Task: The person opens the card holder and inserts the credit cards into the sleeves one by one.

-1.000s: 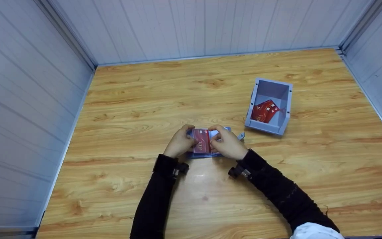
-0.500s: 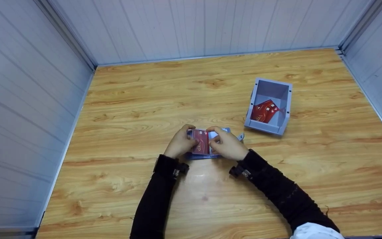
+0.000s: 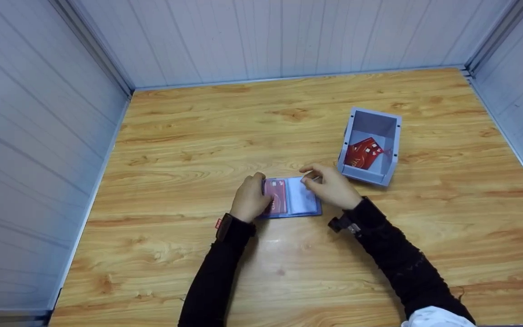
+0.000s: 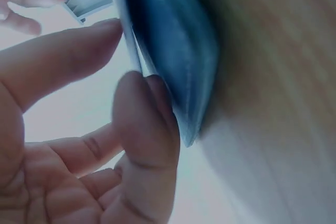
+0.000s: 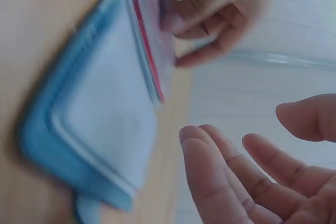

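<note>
A small blue card holder (image 3: pixel 304 200) lies spread on the table, with clear sleeve pages. Its left page shows a red VIP card (image 3: pixel 277 197) inside; the right page looks whitish. At the left edge, my left hand (image 3: pixel 249 199) pinches the page and cover between thumb and fingers, with the blue cover (image 4: pixel 181 45) close up in the left wrist view. My right hand (image 3: pixel 334 188) hovers over the holder's upper right corner, holding nothing, fingers loosely bent. In the right wrist view its fingers (image 5: pixel 207 177) are apart from the holder's strap (image 5: pixel 86 208).
A grey bin (image 3: pixel 391 165) stands on the wooden table (image 3: pixel 198 136) to the right and behind the holder. Several red VIP cards (image 3: pixel 365 153) lie in it. White panel walls (image 3: pixel 261 41) enclose the table at the back and sides.
My right hand has let go of the red card's right edge and moved right, uncovering the right page. My left hand stays at the left edge, its wrist turned slightly.
</note>
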A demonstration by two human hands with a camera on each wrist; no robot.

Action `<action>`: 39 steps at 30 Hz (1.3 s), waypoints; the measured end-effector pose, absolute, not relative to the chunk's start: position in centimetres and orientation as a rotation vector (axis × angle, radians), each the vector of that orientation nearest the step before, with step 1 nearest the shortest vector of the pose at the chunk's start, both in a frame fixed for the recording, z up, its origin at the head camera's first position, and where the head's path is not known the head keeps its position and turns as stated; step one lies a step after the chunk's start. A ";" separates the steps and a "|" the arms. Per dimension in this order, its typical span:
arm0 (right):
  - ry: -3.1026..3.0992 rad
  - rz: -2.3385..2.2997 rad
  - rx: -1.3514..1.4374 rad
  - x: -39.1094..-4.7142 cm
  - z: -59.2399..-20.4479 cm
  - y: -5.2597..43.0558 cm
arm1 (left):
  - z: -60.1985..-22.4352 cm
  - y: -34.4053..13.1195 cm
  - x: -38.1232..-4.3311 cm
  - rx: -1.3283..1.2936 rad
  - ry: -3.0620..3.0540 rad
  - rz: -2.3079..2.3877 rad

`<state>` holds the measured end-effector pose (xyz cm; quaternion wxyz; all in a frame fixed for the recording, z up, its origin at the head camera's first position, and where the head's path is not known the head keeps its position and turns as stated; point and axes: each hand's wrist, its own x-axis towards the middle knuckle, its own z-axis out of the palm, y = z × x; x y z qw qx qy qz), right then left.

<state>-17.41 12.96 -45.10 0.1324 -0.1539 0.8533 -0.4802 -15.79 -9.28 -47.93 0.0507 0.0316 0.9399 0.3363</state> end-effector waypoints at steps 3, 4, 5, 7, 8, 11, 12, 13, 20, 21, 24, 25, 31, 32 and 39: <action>2.499 -1.406 -0.403 -17.8 -43.9 14.1 | -47.9 -9.1 -15.6 0.108 2.894 0.980; 2.525 -1.397 -0.389 -17.9 -43.5 14.5 | -47.9 -9.0 -15.6 0.116 2.906 0.969; 2.552 -1.384 -0.372 -18.1 -43.1 15.0 | -48.0 -9.0 -15.6 0.128 2.917 0.961; 2.626 -1.352 -0.350 -18.4 -42.4 15.9 | -48.0 -8.8 -15.5 0.162 2.948 0.938; 2.660 -1.341 -0.345 -18.7 -42.1 16.4 | -48.1 -8.7 -15.5 0.180 2.963 0.916; 2.784 -1.284 -0.315 -19.3 -41.3 18.0 | -48.1 -8.4 -15.3 0.238 2.991 0.851; 2.824 -1.267 -0.299 -19.5 -41.0 18.5 | -48.1 -8.3 -15.2 0.258 2.991 0.824; 2.863 -1.246 -0.280 -19.7 -40.8 18.9 | -48.1 -8.3 -15.1 0.277 2.987 0.801; 2.984 -1.030 -0.183 -21.1 -39.8 21.4 | -47.9 -8.0 -14.8 0.367 2.915 0.749; 2.984 -0.982 -0.194 -21.3 -39.8 21.6 | -47.9 -8.0 -14.8 0.366 2.901 0.752; 2.982 -0.820 -0.225 -22.1 -40.0 22.1 | -47.9 -8.0 -14.9 0.366 2.876 0.748; 2.980 -0.759 -0.234 -22.4 -40.1 22.3 | -47.9 -8.0 -14.9 0.370 2.879 0.748; 2.894 -0.471 -0.266 -24.7 -41.5 22.6 | -47.9 -8.0 -14.9 0.371 2.906 0.734; 2.879 -0.436 -0.273 -24.9 -41.7 22.6 | -47.9 -7.9 -14.8 0.370 2.908 0.730; 2.832 -0.281 -0.285 -25.8 -42.9 22.3 | -47.8 -7.9 -14.8 0.369 2.917 0.739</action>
